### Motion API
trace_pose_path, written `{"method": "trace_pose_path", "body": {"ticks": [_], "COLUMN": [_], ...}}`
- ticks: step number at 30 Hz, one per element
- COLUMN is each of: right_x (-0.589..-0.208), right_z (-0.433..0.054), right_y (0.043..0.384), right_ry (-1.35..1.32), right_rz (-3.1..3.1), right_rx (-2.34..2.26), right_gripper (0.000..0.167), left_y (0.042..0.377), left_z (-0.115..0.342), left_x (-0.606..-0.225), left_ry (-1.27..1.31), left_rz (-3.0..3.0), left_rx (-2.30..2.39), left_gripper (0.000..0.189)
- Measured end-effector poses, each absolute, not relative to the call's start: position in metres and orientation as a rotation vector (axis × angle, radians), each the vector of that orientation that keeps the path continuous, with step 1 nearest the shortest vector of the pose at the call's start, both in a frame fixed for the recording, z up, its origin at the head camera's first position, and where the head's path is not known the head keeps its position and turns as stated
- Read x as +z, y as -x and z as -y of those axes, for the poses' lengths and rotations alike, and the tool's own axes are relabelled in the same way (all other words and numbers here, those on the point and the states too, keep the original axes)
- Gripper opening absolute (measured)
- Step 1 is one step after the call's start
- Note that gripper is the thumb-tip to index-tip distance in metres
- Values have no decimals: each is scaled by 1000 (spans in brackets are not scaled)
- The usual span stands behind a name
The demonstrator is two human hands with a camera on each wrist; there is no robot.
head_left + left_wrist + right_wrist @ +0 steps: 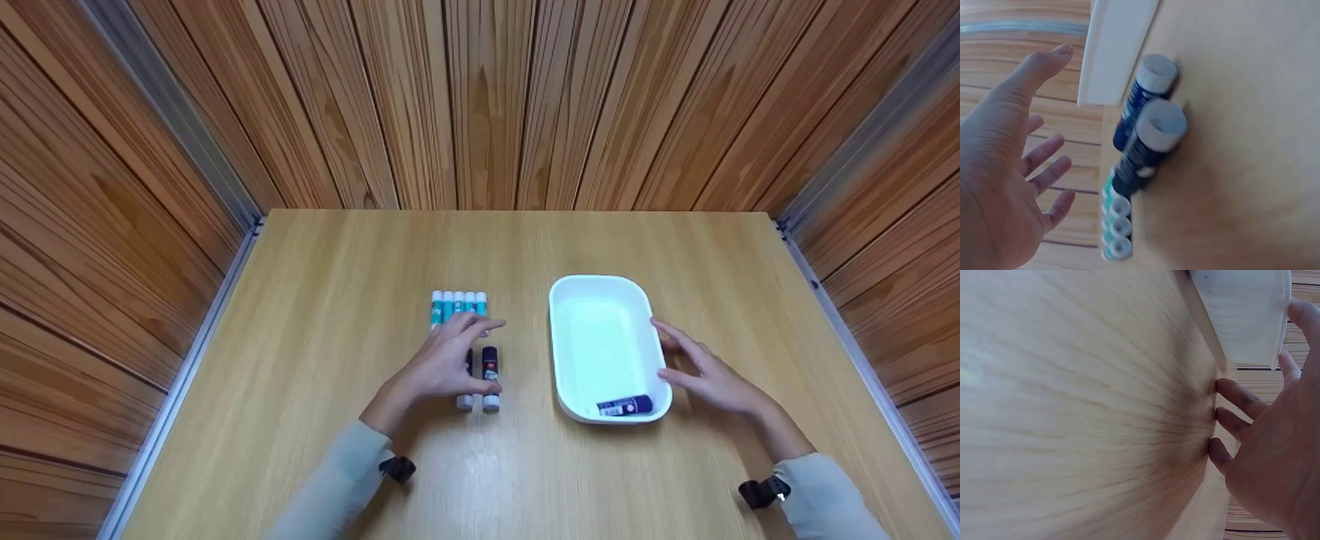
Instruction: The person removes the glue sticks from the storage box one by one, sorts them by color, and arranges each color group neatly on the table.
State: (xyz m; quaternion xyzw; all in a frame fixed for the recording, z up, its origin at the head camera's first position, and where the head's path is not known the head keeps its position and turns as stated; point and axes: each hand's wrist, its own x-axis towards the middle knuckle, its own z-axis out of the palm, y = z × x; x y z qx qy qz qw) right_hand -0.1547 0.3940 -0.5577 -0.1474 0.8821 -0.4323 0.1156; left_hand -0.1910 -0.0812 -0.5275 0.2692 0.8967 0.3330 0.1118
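My left hand hovers open, fingers spread, over two dark blue glue sticks that lie side by side on the wooden table. The left wrist view shows the same hand holding nothing, with both dark sticks just beside the palm. Just beyond them lies a row of several teal glue sticks. A white tray stands to the right, and one dark blue glue stick lies at its near end. My right hand lies open against the tray's right rim, with its fingertips on the table.
The wooden table is enclosed by wood-panelled walls at the back and both sides, with metal strips along the side edges. The teal sticks and the tray's edge are close to my left hand.
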Motion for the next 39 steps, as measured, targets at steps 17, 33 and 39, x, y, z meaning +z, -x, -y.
{"method": "trace_pose_path", "body": {"ticks": [17,33,39], "right_x": [-556,-557,-556], "right_z": [-391,-390,-392], "right_y": [155,156,154], "right_ry": [449,449,428], "right_rz": [-2570,-2591,-2585], "right_rx": [-1277,-1267,-1257], "right_gripper": [83,81,82], "left_y": [206,217,223], "left_z": [16,-42,-61], "left_x": [-499,-484,-487], "left_ry": [-933,-1118,-1140], "left_rz": [-2508,-2322,-2172], "left_rx": [826,744,697], "left_gripper": [93,87,90]}}
